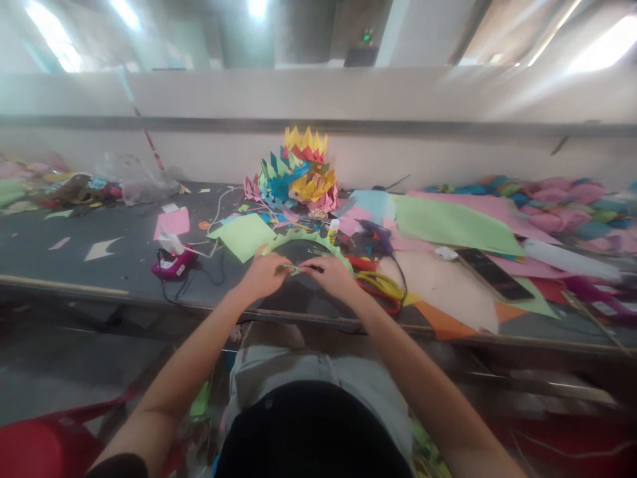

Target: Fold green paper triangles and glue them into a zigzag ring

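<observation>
While both forearms reach in from the near edge and converge, the left hand (266,273) and right hand (328,271) meet low over the table (119,269), fingertips almost touching. Left wrist roughly straight, back of the hand turned up, thumb and forefinger pinched on the near part of a green paper band (293,236). Right hand mirrors it, fingers bent inward, pinching the same part from the right; exact grip of each fingertip blurred. Elbows wide, arms making a V that opens toward the body.

The band lies in a ring just beyond the hands, its toothed far edge curving from left hand to right wrist. Glue stick (333,232) upright, just beside the band at far right. To the left, a light green sheet (243,237), then a magenta device (173,263) with a dark cord. Right of the right hand, a yellow coil (374,284) near the table edge; farther right, a dark phone (495,273) lying tilted among coloured sheets. On the far side, beyond the band, a heap of pointed paper crowns (298,179): yellow, red, blue, green, pink.
</observation>
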A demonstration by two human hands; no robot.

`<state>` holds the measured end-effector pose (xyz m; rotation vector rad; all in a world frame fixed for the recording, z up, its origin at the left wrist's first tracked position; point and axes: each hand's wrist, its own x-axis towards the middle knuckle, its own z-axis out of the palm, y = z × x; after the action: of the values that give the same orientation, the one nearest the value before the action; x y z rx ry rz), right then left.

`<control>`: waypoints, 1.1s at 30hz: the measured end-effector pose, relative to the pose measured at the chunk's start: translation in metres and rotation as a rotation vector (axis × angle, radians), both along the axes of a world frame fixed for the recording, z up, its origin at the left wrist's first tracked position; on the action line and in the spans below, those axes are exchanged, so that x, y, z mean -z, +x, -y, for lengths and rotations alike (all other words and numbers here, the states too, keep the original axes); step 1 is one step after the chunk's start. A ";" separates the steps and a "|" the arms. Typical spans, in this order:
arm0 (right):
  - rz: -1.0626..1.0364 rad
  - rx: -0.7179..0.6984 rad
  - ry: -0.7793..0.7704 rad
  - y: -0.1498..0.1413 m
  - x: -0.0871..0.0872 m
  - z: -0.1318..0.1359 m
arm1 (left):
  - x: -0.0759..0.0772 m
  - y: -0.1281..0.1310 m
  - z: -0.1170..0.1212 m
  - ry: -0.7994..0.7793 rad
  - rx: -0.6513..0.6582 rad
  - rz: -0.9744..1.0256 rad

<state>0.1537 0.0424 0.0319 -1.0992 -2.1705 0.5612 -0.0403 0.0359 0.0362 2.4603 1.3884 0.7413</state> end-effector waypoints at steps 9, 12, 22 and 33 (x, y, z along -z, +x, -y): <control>0.076 -0.084 0.234 0.006 0.011 0.000 | 0.007 0.003 -0.001 -0.002 0.007 0.010; 0.062 -0.094 0.240 0.007 0.012 -0.001 | 0.007 0.002 -0.001 -0.008 0.008 0.017; 0.157 0.043 0.210 0.001 0.015 -0.001 | 0.004 0.003 0.002 0.068 0.006 -0.065; 0.246 -0.009 0.181 0.001 0.012 0.002 | 0.001 0.008 -0.002 0.144 0.127 -0.337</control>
<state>0.1545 0.0406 0.0200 -1.1072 -2.3834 0.2362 -0.0321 0.0381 0.0354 2.8595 1.3045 0.4259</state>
